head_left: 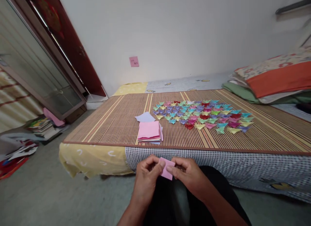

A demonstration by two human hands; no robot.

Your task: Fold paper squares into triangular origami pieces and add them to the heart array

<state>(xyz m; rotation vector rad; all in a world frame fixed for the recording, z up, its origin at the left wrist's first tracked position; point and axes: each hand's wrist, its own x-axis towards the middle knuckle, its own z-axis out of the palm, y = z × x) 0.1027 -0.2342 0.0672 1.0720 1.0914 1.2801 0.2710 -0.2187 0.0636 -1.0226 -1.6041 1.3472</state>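
A small folded pink paper [166, 174] is held up between both hands, just in front of the bed's edge. My left hand [146, 179] pinches its left side, thumb on top. On the right side, my right hand [188, 174] grips it between thumb and fingers. Beyond the hands, a stack of square papers [149, 130] with pink on top lies on the mat, and a pale blue sheet [145, 117] sticks out behind it. To the right, many small folded paper shapes [204, 117] in several colours stand in rows.
A striped bamboo mat [109, 122] covers the bed. Folded bedding [279, 78] is piled at the right back. A pink note [134, 61] is on the wall. Books [42, 127] lie at the far left, near a glass-panelled door. My knees are below the hands.
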